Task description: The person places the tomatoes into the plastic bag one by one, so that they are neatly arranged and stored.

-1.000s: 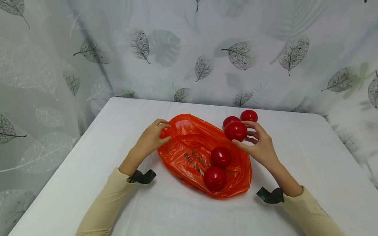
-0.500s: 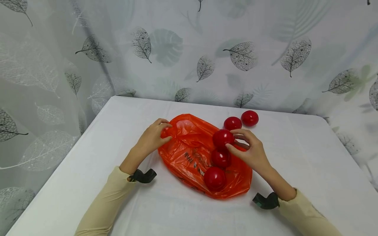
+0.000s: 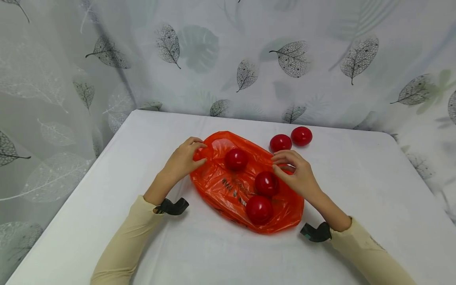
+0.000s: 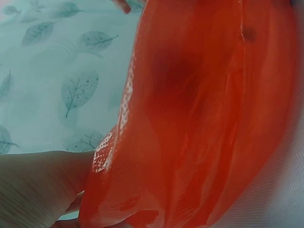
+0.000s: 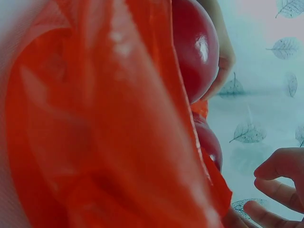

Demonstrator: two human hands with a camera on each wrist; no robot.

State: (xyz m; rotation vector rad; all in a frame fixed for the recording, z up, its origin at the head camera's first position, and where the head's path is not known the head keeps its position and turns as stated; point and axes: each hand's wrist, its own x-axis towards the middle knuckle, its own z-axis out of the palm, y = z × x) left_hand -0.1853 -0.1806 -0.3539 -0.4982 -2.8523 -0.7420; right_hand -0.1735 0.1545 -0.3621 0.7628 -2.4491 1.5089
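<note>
"What's on my head feed?"
"Three glossy, smooth red balls [image 3: 266, 184] lying in a crinkled orange plastic bag [image 3: 210, 186]."
"Grip?"
"Left hand [image 3: 181, 159] at the bag's rim; I can't tell whether it pinches. Right hand [image 3: 298, 172], thumb apart from fingers, holds nothing."
"Beyond?"
"Two more balls [image 3: 280, 143], side by side on white cloth [image 3: 199, 257]."

Lighting is soft; wrist views blur the bag [image 5: 118, 123].

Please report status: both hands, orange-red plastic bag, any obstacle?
Left hand at left rim of bag, grip unclear. Right hand empty, near right rim. Three glossy red balls in it; two more on white table beyond. No obstacle seen.
</note>
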